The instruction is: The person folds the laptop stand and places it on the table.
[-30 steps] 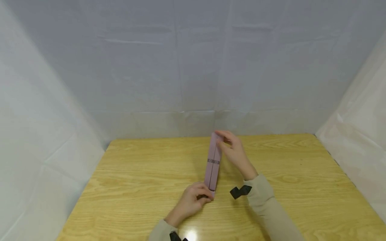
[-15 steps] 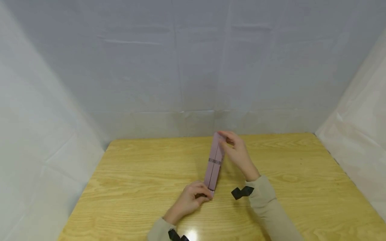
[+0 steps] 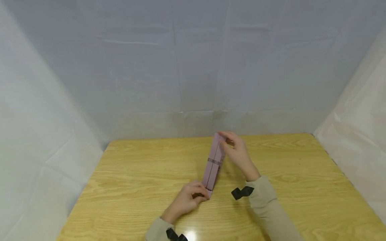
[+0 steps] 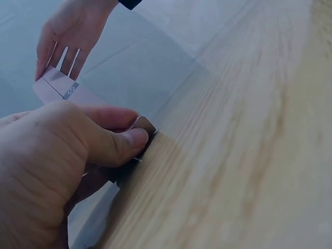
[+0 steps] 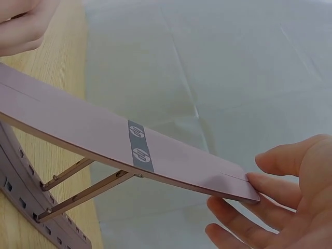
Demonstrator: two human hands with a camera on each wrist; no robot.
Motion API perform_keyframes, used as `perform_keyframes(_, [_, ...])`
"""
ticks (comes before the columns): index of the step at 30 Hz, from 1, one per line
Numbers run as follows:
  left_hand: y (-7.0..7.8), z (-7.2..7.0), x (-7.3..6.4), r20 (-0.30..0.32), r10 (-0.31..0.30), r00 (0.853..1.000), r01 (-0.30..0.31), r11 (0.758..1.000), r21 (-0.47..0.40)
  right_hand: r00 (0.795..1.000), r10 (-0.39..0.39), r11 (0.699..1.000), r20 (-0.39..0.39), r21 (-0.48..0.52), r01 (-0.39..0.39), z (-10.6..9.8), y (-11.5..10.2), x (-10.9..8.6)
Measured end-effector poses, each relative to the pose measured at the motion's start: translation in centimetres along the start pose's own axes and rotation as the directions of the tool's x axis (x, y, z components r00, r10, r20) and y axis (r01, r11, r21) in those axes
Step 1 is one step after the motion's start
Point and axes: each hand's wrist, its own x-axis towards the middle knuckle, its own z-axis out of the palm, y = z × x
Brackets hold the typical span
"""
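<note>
A mauve folding laptop stand [image 3: 212,169] stands over the table, its slim split top bar tilted up toward the far end and marked by a dark band with hp logos. In the right wrist view, two struts [image 5: 85,196] prop the bar above a notched base rail [image 5: 21,174]. My left hand [image 3: 186,201] pinches the near end low at the tabletop, thumb and forefinger together. At the raised far end my right hand [image 3: 239,156] holds the tip between thumb and fingers. Most of the base is hidden in the head view.
The wooden table [image 3: 135,167] runs out to both sides of the hands. Pale sheeting [image 3: 193,67] rises behind it and at both sides. Black wrist mounts [image 3: 242,193] sit on the sleeves.
The bar's far end has shifted slightly right and its near end slightly left, so it leans more. More of the stand's side shows. My left hand has edged left, holding on.
</note>
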Motion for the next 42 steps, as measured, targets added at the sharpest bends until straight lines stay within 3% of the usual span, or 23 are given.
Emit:
perform_keyframes(7, [-0.2, 0.4, 0.0, -0.044, 0.034, 0.998, -0.033, 0.999, 0.009, 1.0, 0.013, 0.999, 0.003, 0.029, -0.013, -0.1, 0.5, 0.1])
perform_keyframes(13, [0.0, 0.9, 0.1, -0.055, 0.002, 0.998, 0.003, 0.996, 0.091, 1.0, 0.015, 1.0, -0.004, 0.028, -0.015, -0.2, 0.1, 0.1])
perform_keyframes(21, [0.1, 1.2, 0.2, -0.086, 0.044, 0.995, -0.031, 0.99, 0.139, 0.999, 0.027, 0.999, 0.018, 0.024, -0.028, -0.8, -3.5, -0.3])
perform_keyframes(32, [-0.1, 0.6, 0.1, -0.115, -0.023, 0.993, 0.032, 0.996, 0.08, 1.0, 0.005, 1.0, 0.006, 0.031, -0.005, -1.1, -3.8, -0.5])
perform_keyframes(42, [-0.2, -0.3, -0.1, -0.101, -0.088, 0.991, 0.092, 0.995, 0.037, 1.0, 0.008, 1.0, -0.007, 0.019, -0.008, -1.4, -3.8, -0.7])
